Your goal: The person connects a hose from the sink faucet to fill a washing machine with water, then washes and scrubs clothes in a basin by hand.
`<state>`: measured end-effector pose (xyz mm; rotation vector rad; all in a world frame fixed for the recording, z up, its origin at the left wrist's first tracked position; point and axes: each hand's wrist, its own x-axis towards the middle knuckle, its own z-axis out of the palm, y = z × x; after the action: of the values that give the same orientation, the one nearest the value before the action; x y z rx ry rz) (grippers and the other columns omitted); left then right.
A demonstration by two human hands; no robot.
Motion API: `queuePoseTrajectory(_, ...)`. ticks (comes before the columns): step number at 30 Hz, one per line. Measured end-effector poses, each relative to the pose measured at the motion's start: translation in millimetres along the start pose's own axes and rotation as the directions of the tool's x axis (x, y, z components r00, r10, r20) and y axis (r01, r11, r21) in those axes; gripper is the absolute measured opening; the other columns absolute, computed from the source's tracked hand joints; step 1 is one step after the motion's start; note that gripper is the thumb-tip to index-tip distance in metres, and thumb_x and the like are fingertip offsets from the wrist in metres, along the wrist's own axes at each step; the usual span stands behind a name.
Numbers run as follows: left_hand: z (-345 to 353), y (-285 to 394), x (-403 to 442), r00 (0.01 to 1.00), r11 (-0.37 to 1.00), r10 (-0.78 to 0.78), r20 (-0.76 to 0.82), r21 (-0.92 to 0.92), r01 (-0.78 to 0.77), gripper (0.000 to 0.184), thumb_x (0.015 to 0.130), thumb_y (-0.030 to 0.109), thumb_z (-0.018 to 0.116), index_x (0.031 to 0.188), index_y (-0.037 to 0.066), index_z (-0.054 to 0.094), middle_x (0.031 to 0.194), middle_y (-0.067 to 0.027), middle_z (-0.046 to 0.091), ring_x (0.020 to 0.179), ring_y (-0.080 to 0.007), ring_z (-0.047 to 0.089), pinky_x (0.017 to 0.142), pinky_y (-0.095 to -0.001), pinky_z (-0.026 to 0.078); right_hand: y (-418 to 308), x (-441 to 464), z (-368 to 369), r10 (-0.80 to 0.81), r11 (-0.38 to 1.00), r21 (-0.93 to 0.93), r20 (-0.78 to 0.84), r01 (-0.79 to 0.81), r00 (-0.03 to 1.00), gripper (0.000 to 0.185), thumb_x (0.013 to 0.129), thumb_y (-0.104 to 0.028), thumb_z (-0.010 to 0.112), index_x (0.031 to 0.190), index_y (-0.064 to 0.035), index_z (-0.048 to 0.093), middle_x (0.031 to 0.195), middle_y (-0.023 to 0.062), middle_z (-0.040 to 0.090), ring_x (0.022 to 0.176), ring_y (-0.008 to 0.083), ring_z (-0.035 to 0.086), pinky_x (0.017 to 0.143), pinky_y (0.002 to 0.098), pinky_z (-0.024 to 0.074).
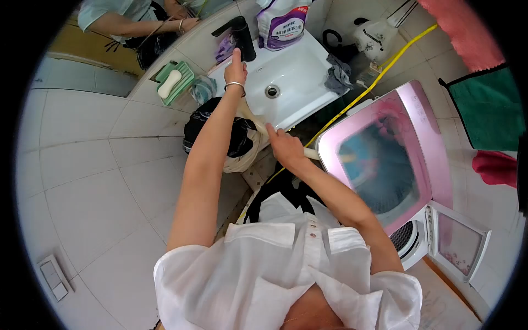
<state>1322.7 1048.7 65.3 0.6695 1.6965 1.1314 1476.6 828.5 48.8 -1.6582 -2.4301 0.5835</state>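
A slim, cream-coloured tubular hose (256, 121) slants along the near side of the white ceramic sink (297, 71); a black cylindrical faucet (245, 41) stands upright at the sink's back.

The faucet (247, 43) looks matt, the sink (300, 71) glossy

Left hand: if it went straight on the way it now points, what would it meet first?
Most likely the black faucet. The tip of the left hand overlaps it in the picture, though whether they touch is unclear.
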Motion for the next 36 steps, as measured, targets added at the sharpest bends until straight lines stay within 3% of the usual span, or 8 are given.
queuePoseTrajectory(9, -17, -1, 2, 0.987, 0.992, -0.115, 0.113, 0.055, 0.109, 0.072, 0.074, 0.080, 0.040, 0.066, 0.010, 0.054, 0.050, 0.0017, 0.044, 0.041, -0.0101, 0.039, 0.041, -0.0229, 0.028, 0, 13, 0, 0.011, 0.998, 0.066, -0.018, -0.010, 1.000, 0.042, 0.085, -0.018, 0.057, 0.123, -0.0076, 0.044, 0.089, 0.0129, 0.058, 0.077, 0.0307, 0.063, 0.060, 0.0408, 0.0528)
queuePoseTrajectory(16, -19, 6, -9, 0.965, 0.982, -0.023, 0.260, -0.174, 0.070, 0.083, 0.071, 0.087, 0.025, 0.067, 0.010, 0.054, 0.056, -0.0003, 0.051, 0.049, -0.0118, 0.046, 0.046, -0.0243, 0.032, 8, 0, -11, 0.007, 0.993, 0.121, 0.009, -0.008, 1.000, 0.045, 0.082, -0.024, 0.063, 0.119, -0.0088, 0.043, 0.091, 0.0143, 0.060, 0.082, 0.0338, 0.062, 0.066, 0.0439, 0.0502)
queuePoseTrajectory(20, -24, 11, -4, 0.934, 0.977, -0.175, 0.312, -0.065, 0.204, 0.079, 0.067, 0.089, 0.034, 0.067, 0.012, 0.054, 0.055, 0.0003, 0.049, 0.048, -0.0121, 0.045, 0.045, -0.0252, 0.031, 16, -7, -8, 0.043, 0.987, 0.148, 0.166, -0.068, 0.985, 0.037, 0.082, -0.021, 0.062, 0.112, -0.0067, 0.047, 0.088, 0.0155, 0.061, 0.079, 0.0351, 0.062, 0.065, 0.0448, 0.0496)
queuePoseTrajectory(22, -22, 13, 1, 0.934, 0.977, -0.172, 0.313, -0.069, 0.203, 0.078, 0.066, 0.088, 0.036, 0.067, 0.013, 0.054, 0.054, 0.0002, 0.049, 0.048, -0.0123, 0.045, 0.046, -0.0258, 0.032, 15, -10, -8, 0.010, 0.989, 0.149, -0.020, -0.007, 1.000, 0.030, 0.084, -0.020, 0.060, 0.107, -0.0057, 0.048, 0.086, 0.0160, 0.061, 0.077, 0.0359, 0.061, 0.064, 0.0456, 0.0490)
queuePoseTrajectory(24, -16, 10, 8, 0.932, 0.976, -0.173, 0.319, -0.073, 0.207, 0.076, 0.066, 0.088, 0.039, 0.067, 0.014, 0.054, 0.054, 0.0002, 0.048, 0.048, -0.0125, 0.044, 0.046, -0.0263, 0.032, 12, -14, -12, 0.029, 0.989, 0.148, -0.039, -0.023, 0.999, 0.029, 0.084, -0.019, 0.060, 0.107, -0.0060, 0.048, 0.086, 0.0159, 0.061, 0.077, 0.0360, 0.061, 0.063, 0.0460, 0.0487)
queuePoseTrajectory(30, -14, 9, 11, 0.946, 0.919, -0.082, 0.314, -0.343, 0.194, 0.074, 0.066, 0.086, 0.043, 0.071, 0.014, 0.059, 0.058, -0.0007, 0.049, 0.051, -0.0142, 0.046, 0.048, -0.0282, 0.035, 12, -10, -4, 0.044, 0.996, 0.085, -0.041, -0.040, 0.998, 0.026, 0.082, -0.018, 0.061, 0.102, -0.0063, 0.048, 0.083, 0.0150, 0.060, 0.073, 0.0362, 0.062, 0.060, 0.0458, 0.0497)
queuePoseTrajectory(32, -18, 3, 17, 0.905, 0.891, -0.043, 0.424, -0.393, 0.226, 0.074, 0.067, 0.085, 0.043, 0.075, 0.014, 0.061, 0.065, -0.0028, 0.052, 0.057, -0.0175, 0.049, 0.055, -0.0298, 0.040, 12, -6, -6, 0.060, 0.995, 0.086, -0.023, -0.058, 0.998, 0.027, 0.082, -0.018, 0.061, 0.101, -0.0063, 0.048, 0.083, 0.0147, 0.060, 0.073, 0.0362, 0.062, 0.061, 0.0463, 0.0495)
queuePoseTrajectory(36, -21, 9, 8, 0.923, 0.883, -0.109, 0.370, -0.391, 0.261, 0.068, 0.077, 0.074, 0.046, 0.083, 0.009, 0.062, 0.076, -0.0061, 0.059, 0.068, -0.0173, 0.056, 0.060, -0.0307, 0.045, 22, -9, -19, 0.017, 0.966, 0.259, 0.024, -0.023, 1.000, 0.041, 0.080, -0.021, 0.064, 0.114, -0.0055, 0.048, 0.098, 0.0189, 0.058, 0.093, 0.0368, 0.058, 0.077, 0.0450, 0.0480)
